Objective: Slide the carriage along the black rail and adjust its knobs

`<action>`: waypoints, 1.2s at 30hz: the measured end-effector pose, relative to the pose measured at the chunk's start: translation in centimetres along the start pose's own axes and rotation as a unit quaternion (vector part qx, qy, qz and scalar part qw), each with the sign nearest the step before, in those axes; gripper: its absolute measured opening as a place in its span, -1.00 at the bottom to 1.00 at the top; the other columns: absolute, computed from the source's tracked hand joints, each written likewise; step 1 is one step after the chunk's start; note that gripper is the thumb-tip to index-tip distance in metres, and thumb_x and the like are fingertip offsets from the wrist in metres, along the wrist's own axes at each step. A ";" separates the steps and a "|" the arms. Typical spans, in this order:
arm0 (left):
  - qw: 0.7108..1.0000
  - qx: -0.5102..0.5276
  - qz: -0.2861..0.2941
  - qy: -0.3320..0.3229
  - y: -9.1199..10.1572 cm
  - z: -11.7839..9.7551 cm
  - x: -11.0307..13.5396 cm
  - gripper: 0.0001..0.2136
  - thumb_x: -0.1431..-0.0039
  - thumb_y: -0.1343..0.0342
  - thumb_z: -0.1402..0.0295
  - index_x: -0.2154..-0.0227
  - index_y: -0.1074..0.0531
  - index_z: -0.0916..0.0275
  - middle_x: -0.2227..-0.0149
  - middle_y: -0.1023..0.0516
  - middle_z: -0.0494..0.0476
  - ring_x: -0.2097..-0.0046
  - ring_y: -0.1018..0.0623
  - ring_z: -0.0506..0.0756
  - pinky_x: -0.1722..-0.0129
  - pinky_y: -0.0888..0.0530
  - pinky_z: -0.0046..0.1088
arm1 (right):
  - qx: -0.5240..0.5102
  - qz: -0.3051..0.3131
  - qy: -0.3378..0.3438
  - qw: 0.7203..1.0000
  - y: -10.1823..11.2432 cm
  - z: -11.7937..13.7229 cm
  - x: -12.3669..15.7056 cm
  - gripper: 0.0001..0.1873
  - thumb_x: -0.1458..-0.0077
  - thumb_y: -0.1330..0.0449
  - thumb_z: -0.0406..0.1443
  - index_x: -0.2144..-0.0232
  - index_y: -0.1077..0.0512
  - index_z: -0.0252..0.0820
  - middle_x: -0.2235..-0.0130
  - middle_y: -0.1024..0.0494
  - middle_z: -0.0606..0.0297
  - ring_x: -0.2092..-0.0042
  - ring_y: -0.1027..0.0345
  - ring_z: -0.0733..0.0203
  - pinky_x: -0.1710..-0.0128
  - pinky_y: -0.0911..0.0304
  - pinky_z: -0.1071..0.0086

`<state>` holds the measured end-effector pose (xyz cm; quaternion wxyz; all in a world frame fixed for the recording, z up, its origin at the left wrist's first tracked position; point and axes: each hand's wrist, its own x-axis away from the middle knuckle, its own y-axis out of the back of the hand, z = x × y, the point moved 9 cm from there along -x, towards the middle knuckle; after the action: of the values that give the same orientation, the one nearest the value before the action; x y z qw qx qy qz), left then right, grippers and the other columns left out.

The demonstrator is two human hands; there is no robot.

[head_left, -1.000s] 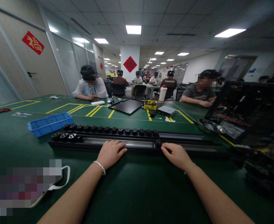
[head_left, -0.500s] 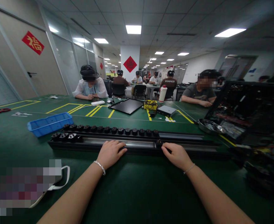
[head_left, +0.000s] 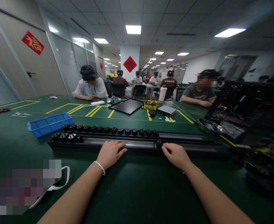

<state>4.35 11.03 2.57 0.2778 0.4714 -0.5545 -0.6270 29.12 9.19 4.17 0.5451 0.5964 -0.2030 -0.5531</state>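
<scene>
A long black rail (head_left: 139, 144) lies crosswise on the green table (head_left: 132, 186) in front of me. Several small black round parts (head_left: 109, 129) sit in a row along its far track, and three more rest at its left end (head_left: 63, 137). My left hand (head_left: 110, 153) lies flat on the rail's near edge, fingers stretched out. My right hand (head_left: 177, 155) rests on the rail further right, its fingertips touching a single small black part (head_left: 159, 143) in the near track.
A blue bin (head_left: 49, 123) stands behind the rail's left end. A metal dish (head_left: 209, 126) and a black open-frame machine (head_left: 248, 112) fill the right side. Farther back lie a black panel (head_left: 126, 106), a yellow item, a grey box and a white bottle. Other people sit at the table's far side.
</scene>
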 end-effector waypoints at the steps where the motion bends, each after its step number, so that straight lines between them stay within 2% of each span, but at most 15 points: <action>1: 1.000 -0.001 0.000 0.002 0.0 0.0 0.0 -0.62 -0.20 0.22 0.05 0.14 -0.42 0.06 0.25 -0.51 0.08 0.17 -0.44 0.12 0.24 -0.23 -0.34 | 0.002 -0.003 0.001 1.000 0.0 0.0 0.0 -0.67 -0.15 0.10 -0.20 0.46 -0.42 -0.12 0.41 -0.52 0.28 0.33 -0.36 0.24 0.28 -0.18 0.39; 10: 1.000 -0.012 0.004 -0.003 0.1 -0.2 0.0 -0.62 -0.20 0.22 0.05 0.14 -0.41 0.07 0.25 -0.52 0.08 0.18 -0.45 0.12 0.27 -0.22 -0.34 | 0.069 -0.002 0.025 0.997 0.1 0.3 0.3 -0.69 -0.13 0.07 -0.22 0.42 -0.46 -0.11 0.41 -0.53 0.27 0.35 -0.35 0.23 0.32 -0.17 0.39; 19: 1.000 -0.006 0.004 -0.002 0.1 -0.1 0.0 -0.61 -0.20 0.22 0.05 0.14 -0.42 0.07 0.24 -0.52 0.09 0.18 -0.44 0.12 0.25 -0.22 -0.34 | 0.010 -0.023 -0.009 1.000 0.3 -0.6 0.2 -0.70 -0.11 0.05 -0.22 0.43 -0.47 -0.09 0.30 -0.56 0.30 0.27 -0.40 0.21 0.26 -0.23 0.37; 30: 1.000 0.005 0.004 0.003 0.1 0.0 0.0 -0.62 -0.20 0.21 0.05 0.14 -0.42 0.07 0.23 -0.52 0.09 0.16 -0.44 0.12 0.23 -0.22 -0.34 | 0.001 -0.030 -0.014 0.999 0.4 -0.6 0.1 -0.71 -0.10 0.05 -0.23 0.46 -0.46 -0.08 0.35 -0.56 0.31 0.30 -0.40 0.23 0.27 -0.22 0.39; 36: 1.000 0.001 -0.002 -0.004 0.2 -0.2 0.0 -0.62 -0.20 0.22 0.05 0.15 -0.42 0.07 0.24 -0.52 0.09 0.17 -0.44 0.12 0.24 -0.22 -0.33 | 0.011 -0.019 -0.022 1.000 0.3 -0.6 0.0 -0.70 -0.10 0.06 -0.23 0.52 -0.42 -0.10 0.46 -0.51 0.32 0.37 -0.37 0.24 0.33 -0.16 0.41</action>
<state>4.46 10.90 2.73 0.2734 0.4703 -0.5556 -0.6288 29.79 9.36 4.30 0.5231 0.5942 -0.2096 -0.5739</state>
